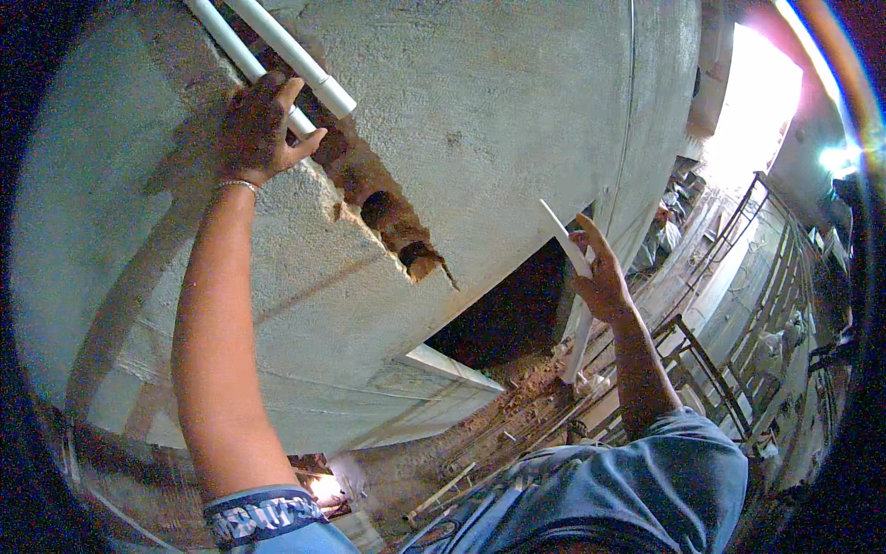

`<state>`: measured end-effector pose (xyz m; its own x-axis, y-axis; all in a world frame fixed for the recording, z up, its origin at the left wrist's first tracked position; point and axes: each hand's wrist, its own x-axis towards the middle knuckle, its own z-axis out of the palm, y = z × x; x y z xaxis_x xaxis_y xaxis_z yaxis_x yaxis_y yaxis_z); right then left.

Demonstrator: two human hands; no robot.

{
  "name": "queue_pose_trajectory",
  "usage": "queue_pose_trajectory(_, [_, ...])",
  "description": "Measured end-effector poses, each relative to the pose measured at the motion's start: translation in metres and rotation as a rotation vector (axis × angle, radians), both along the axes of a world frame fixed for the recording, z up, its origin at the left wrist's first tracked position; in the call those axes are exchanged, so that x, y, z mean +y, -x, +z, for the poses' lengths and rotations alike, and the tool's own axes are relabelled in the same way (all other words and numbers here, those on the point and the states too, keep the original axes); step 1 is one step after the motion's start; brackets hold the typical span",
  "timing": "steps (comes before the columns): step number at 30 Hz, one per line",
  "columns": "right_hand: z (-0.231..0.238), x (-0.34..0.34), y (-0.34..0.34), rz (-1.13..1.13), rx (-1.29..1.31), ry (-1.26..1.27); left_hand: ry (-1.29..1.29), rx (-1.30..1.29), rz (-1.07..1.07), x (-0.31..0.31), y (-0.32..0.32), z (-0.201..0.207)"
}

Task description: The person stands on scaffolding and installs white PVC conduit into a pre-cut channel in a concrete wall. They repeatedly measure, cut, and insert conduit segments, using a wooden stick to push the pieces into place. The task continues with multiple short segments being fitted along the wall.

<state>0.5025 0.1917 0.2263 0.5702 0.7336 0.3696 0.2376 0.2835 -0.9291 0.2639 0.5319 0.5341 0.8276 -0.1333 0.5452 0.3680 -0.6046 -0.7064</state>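
Observation:
Two white plastic pipes run side by side down a rough grey plastered wall from the upper left. My left hand (263, 129) is closed round the lower pipe (226, 42), its thumb near the pipe's end. The other pipe (286, 46) ends just above my fingers in a wider socket. Below the pipe ends, a chiselled channel (355, 166) with dark hollows runs down the wall. Lower right, my right hand (602, 282) is closed on a slim white pipe piece (561, 224), apart from the wall. A white length also shows below that hand; whether it is the same piece, I cannot tell.
A dark opening (508, 309) lies in the wall between my arms, with a pale ledge (452, 367) below it. Broken rubble (540, 379) lies beside it. Metal frames (711, 365) and debris fill the right side, under a bright opening (757, 97).

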Motion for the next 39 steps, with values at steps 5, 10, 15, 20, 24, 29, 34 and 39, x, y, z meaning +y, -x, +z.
queue_pose_trajectory(5, [-0.041,-0.001,-0.011,-0.166,-0.186,0.617,-0.171,-0.050,-0.130,-0.006,-0.001,-0.002])
queue_pose_trajectory(10, [-0.045,-0.010,-0.003,0.046,-0.060,0.699,-0.203,-0.054,-0.165,-0.008,0.002,0.000])
queue_pose_trajectory(15, [-0.017,-0.003,0.008,0.231,-0.020,0.201,-0.187,-0.035,-0.112,-0.004,0.001,0.000])
queue_pose_trajectory(20, [0.007,0.013,0.023,0.261,-0.012,0.185,-0.241,-0.046,-0.134,-0.004,-0.002,-0.001])
queue_pose_trajectory(24, [0.020,0.039,0.053,0.165,0.128,-0.093,-0.264,-0.046,-0.129,-0.006,-0.003,0.000])
queue_pose_trajectory(29, [0.036,0.043,0.085,0.062,0.161,-0.216,-0.227,-0.034,-0.104,-0.007,-0.002,0.001])
queue_pose_trajectory(34, [0.043,0.051,0.095,-0.062,0.109,-0.224,-0.231,-0.016,-0.106,-0.004,0.000,0.001])
queue_pose_trajectory(39, [0.026,0.094,0.101,-0.061,-0.045,-0.229,-0.192,-0.009,-0.104,-0.001,0.000,0.001])
